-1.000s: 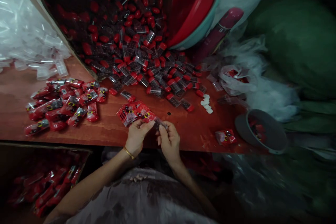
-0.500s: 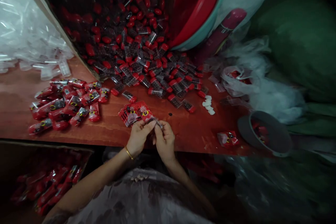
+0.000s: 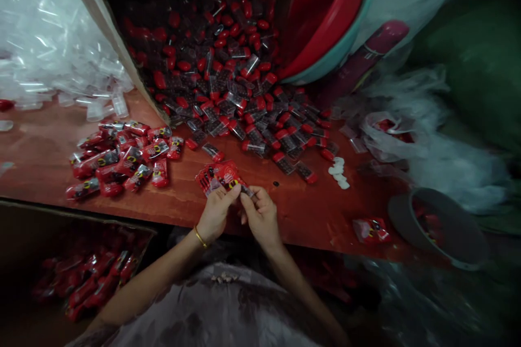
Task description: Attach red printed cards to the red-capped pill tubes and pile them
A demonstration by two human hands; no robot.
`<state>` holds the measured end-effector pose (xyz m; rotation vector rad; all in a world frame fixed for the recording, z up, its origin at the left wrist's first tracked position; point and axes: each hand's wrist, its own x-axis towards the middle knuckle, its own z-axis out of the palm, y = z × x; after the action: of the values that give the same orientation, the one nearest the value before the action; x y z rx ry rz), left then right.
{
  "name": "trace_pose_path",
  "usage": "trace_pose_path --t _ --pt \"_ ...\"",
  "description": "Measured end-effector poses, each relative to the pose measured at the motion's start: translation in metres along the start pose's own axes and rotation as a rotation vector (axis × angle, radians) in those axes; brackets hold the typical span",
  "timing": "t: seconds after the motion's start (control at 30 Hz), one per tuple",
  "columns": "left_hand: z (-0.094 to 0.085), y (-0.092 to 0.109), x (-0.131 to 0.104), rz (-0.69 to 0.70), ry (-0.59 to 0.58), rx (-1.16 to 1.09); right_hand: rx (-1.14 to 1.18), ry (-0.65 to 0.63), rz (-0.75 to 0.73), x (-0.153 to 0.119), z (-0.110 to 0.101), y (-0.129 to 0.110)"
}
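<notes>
My left hand (image 3: 217, 211) and my right hand (image 3: 261, 216) meet at the table's front edge, fingers and thumbs closed in a pinch. Between the fingertips is the edge of a small plastic wrapper (image 3: 247, 191), dark and shiny; most of it is hidden. Just beyond my left fingers lies a fanned stack of flat red printed wrappers (image 3: 220, 172). Farther back, a large heap of clear tubes with red caps (image 3: 244, 97), dark contents inside, spills from an open carton (image 3: 106, 21). To the left sits a pile of filled red packets (image 3: 122, 160).
Clear empty tubes (image 3: 77, 81) are heaped at far left. Nested red and teal basins (image 3: 325, 27) lean beside a maroon bottle (image 3: 378, 43). White discs (image 3: 338, 173), a red packet (image 3: 371, 230) and a grey bowl (image 3: 443, 233) lie right. More packets (image 3: 97, 271) fill a box below.
My view has turned left, so the table's things appear farther right. Both hands stay together in a pinch, with the fingers slightly shifted around the wrapper.
</notes>
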<state>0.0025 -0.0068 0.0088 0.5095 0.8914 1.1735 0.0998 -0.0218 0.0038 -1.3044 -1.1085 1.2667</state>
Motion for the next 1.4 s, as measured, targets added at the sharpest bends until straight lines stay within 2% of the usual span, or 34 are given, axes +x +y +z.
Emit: trace_pose_path --t 0.1,0.17,0.33,0.4,0.47,0.53,0.6,0.67,0.7,0.73,0.8,0.87,0.93,1.0,1.07,1.1,1.2,1.23,1.3,1.4 --pt "-0.004 0.006 0.000 0.021 0.065 0.007 0.005 -0.189 0.003 0.001 -0.006 0.000" --pt "-0.008 0.008 0.000 0.024 0.076 0.019 -0.020 -0.237 -0.009 0.003 -0.007 0.000" --pt "-0.019 0.013 -0.003 0.008 0.034 0.052 -0.010 -0.195 -0.008 0.012 0.011 0.002" --pt "-0.032 0.025 -0.003 0.042 0.065 0.155 -0.038 -0.193 -0.037 0.013 0.021 0.003" --pt "-0.052 0.044 -0.006 0.091 0.123 0.379 -0.132 -0.174 -0.101 0.013 0.024 0.004" --pt "-0.077 0.068 -0.012 0.137 0.227 0.752 -0.267 -0.125 -0.181 0.013 0.018 0.007" --pt "-0.102 0.092 -0.019 0.242 0.463 1.178 -0.431 -0.040 -0.258 0.016 0.002 0.010" --pt "-0.124 0.112 -0.024 0.248 0.765 1.625 -0.635 0.091 -0.331 0.023 -0.021 0.014" --pt "-0.132 0.120 -0.023 0.234 0.872 1.792 -0.748 0.169 -0.368 0.029 -0.034 0.015" --pt "-0.139 0.127 -0.022 0.224 0.949 1.895 -0.861 0.248 -0.401 0.035 -0.047 0.016" --pt "-0.148 0.137 -0.016 0.225 0.976 1.941 -1.073 0.382 -0.440 0.051 -0.071 0.019" --pt "-0.150 0.143 -0.009 0.275 0.947 1.888 -1.237 0.450 -0.414 0.067 -0.090 0.023" --pt "-0.144 0.145 -0.004 0.375 0.895 1.848 -1.351 0.424 -0.371 0.079 -0.101 0.028" --pt "-0.130 0.141 -0.001 0.529 0.860 1.843 -1.410 0.358 -0.363 0.084 -0.104 0.034" --pt "-0.109 0.129 0.004 0.680 0.812 1.851 -1.424 0.321 -0.385 0.080 -0.102 0.039" --pt "-0.097 0.119 0.008 0.723 0.730 1.861 -1.421 0.320 -0.398 0.076 -0.100 0.042" --pt "-0.066 0.083 0.024 0.680 0.292 1.915 -1.408 0.352 -0.419 0.057 -0.093 0.048" --pt "-0.059 0.070 0.030 0.644 0.192 1.929 -1.402 0.366 -0.426 0.051 -0.091 0.050" --pt "-0.054 0.051 0.039 0.584 0.091 1.949 -1.387 0.392 -0.446 0.042 -0.088 0.053" --pt "-0.058 0.037 0.046 0.558 0.079 1.944 -1.349 0.416 -0.490 0.036 -0.088 0.056"
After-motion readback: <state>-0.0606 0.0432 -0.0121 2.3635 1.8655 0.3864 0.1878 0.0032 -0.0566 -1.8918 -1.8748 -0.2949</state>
